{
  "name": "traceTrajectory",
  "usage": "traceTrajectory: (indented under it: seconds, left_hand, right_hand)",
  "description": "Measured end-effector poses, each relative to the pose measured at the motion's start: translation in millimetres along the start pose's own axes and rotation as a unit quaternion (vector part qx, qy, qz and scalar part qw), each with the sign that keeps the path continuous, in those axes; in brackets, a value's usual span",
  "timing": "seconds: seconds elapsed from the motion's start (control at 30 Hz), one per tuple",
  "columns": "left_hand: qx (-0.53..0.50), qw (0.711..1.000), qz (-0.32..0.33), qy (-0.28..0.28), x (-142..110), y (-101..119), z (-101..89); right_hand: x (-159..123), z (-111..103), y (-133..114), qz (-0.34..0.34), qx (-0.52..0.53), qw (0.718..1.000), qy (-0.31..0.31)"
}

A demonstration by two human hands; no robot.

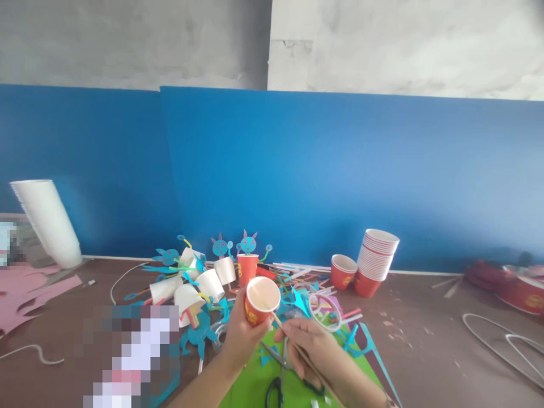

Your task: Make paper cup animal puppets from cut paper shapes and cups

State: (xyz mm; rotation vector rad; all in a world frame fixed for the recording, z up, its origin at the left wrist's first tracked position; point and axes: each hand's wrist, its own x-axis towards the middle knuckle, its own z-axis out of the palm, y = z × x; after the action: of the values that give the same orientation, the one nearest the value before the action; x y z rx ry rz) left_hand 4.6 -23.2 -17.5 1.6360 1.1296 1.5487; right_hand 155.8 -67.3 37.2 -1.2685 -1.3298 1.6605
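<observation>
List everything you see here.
Held cup: one, red, centre
Stick: one, tan, centre
Scissors: one, black-handled, front
Sheet: one, green, front
Figures: several, blue-faced, back
Loose cups: several, white, centre-left
Tall stack: one, white, left
Short stack: one, red-and-white, right
Lone cup: one, red, right
Tub: one, red, far-right
Ring: one, white, centre-right
Strips: many, mixed, back
Paper: many, pink-and-blue, scattered
Cords: several, pale, sides
Table: one, brown, beneath
Panels: two, blue, behind
Left hand, right hand: two, bare, centre

Yellow-printed red cup [260,303], green sheet [250,382], brown table [425,368], blue panel [340,175], pink paper [25,289]
</observation>
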Motion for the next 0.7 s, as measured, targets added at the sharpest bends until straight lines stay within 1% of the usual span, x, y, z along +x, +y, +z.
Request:
traceTrajectory:
  seconds: [0.17,0.3,0.47,0.7]
  left_hand:
    - [-0.018,1.0,0.004,-0.007,2.4,4.2,-4.5]
    - [-0.013,0.999,-0.015,-0.031,2.4,8.4,-8.0]
    - [-0.022,0.999,-0.014,-0.032,1.2,4.1,-7.9]
    - [-0.054,0.997,-0.003,-0.059,0.5,1.5,-6.8]
  right_hand:
    - [-1.7,4.3,1.4,-0.004,-0.02,1.0,0.021]
    - [-3.1,8.1,3.9,0.001,-0.058,0.998,0.031]
    - [-4.1,9.6,3.9,0.006,-0.089,0.996,0.026]
    - [-3.6,9.8,3.9,0.019,-0.108,0.994,0.03]
